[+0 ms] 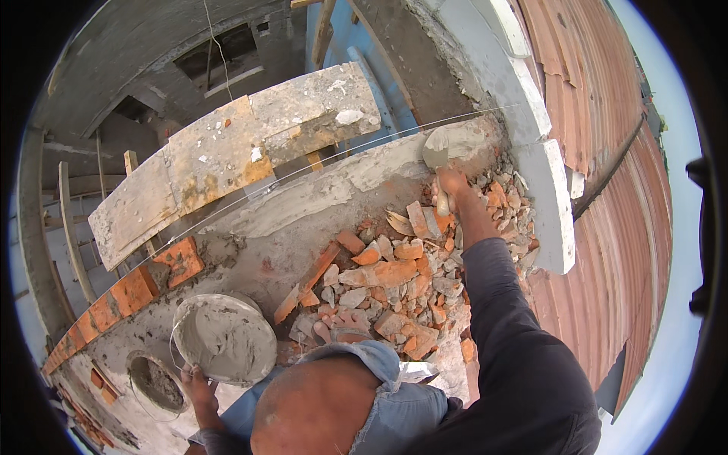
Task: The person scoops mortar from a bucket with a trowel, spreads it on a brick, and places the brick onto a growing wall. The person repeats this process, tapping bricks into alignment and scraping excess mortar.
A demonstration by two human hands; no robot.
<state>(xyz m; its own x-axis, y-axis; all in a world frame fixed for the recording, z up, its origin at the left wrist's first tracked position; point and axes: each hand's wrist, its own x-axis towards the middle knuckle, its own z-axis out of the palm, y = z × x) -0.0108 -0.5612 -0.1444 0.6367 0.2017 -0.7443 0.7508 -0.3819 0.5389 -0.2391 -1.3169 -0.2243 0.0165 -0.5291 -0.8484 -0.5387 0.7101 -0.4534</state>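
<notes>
My right hand [453, 186] grips the handle of a trowel [435, 149]. The trowel's blade lies against the strip of wet mortar [303, 201] on top of the wall, near its right end. Down at the lower left, my left hand [199, 396] has its fingers closed at the edge of a round bucket [262, 334] of grey mortar, beside its thin wire handle. A taut string line [364, 145] runs along the far side of the mortar. Broken brick rubble [394, 273] lies heaped between my right arm and the bucket.
A second, smaller bucket [176, 403] stands left of the mortar bucket. Laid orange bricks [125, 296] follow the string at the left. Beyond it are worn boards [250, 144] above a drop. A white-edged wall [557, 205] and rusty corrugated roofing [622, 258] border the right. My bare foot [341, 327] is beside the rubble.
</notes>
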